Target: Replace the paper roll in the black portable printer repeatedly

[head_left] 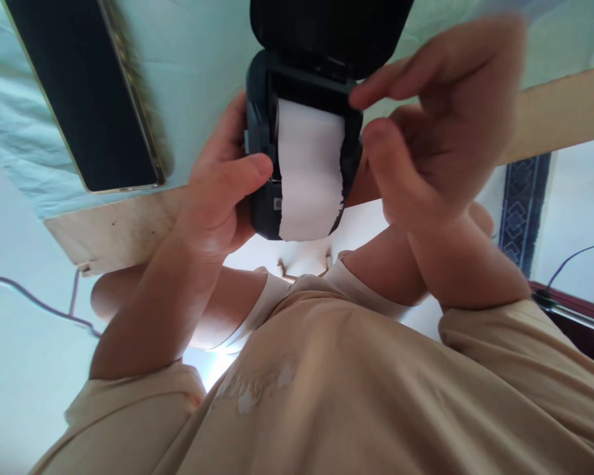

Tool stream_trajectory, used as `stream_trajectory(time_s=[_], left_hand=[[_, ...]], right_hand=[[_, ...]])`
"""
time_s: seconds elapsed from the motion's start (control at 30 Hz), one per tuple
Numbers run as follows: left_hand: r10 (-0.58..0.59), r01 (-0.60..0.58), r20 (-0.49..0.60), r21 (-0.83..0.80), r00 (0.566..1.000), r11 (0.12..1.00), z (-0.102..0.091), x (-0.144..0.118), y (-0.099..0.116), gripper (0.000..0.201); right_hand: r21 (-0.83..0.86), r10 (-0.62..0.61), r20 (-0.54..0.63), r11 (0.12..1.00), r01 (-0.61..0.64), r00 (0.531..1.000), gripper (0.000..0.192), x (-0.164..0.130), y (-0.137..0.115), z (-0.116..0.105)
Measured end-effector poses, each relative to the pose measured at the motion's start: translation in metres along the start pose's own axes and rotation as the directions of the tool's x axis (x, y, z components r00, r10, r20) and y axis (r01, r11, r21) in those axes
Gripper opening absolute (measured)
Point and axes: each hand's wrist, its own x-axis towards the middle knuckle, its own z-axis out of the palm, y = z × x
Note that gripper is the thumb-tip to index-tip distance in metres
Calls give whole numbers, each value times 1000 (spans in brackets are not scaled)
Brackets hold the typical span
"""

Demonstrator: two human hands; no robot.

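1. At the edge of the board (123, 224), the printer (260, 125) is held in the left hand (212, 178), its lid (329, 33) swung open on the far side.
2. Left grip: the printer's left side is clasped, thumb laid on the rim, fingers tucked behind.
3. Right hand (450, 119): index finger and thumb are spread beside the printer's right edge; nothing is seen pinched. Contact cannot be told, owing to blur.
4. Handling (judged): light, stiff, slightly slippery; best gripped by both sides of the body. The lid's hinge is presumed fragile.
5. Paper (311, 171): judged soft and easily torn; best taken by its loose end. White, matt, curved, ragged-ended.
6. Printer: dark, plastic-looking, round-cornered.
7. Surroundings: cloth (198, 66) pale green, wrinkled; phone (82, 92) flat, glossy, gold-rimmed, laid on it; board bare, wood-like.
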Motion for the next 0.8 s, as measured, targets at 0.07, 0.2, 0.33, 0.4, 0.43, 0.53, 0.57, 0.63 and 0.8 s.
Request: stream_trajectory(time_s=[0.07,0.2,0.33,0.4,0.43,0.53,0.57,0.63,0.8], left_hand=[[26,-30,87,40,996,999,-5,-1,-3,42],[37,-62,176,137,984,989,-12,-3,-7,51],[-2,-16,116,152,993,988,-15,-2,-7,53],[13,-35,132,161,991,986,-16,0,-7,50],[21,-45,141,168,990,985,-16,0,-7,51],[-21,2,104,180,994,984,-14,-1,-5,57],[-37,21,86,180,996,983,-13,-2,-5,59],[-58,49,47,170,997,984,-10,-4,-3,61],[-79,73,40,129,996,989,-5,-7,-1,53]], right_hand=[[-41,-10,9,999,11,1000,67,-1,-1,-1],[-229,-102,-28,969,93,994,50,-1,-7,0],[-466,-198,-52,872,152,979,27,0,-14,1],[-531,-172,2,835,146,985,24,-1,-18,-1],[-552,-152,28,822,143,988,24,-1,-19,-2],[-601,-92,76,790,119,993,28,-1,-23,-4],[-610,-76,79,785,108,994,31,0,-23,-4],[-604,-37,68,794,71,997,34,3,-25,-3],[-417,-20,-9,909,15,1000,31,5,-31,-6]])
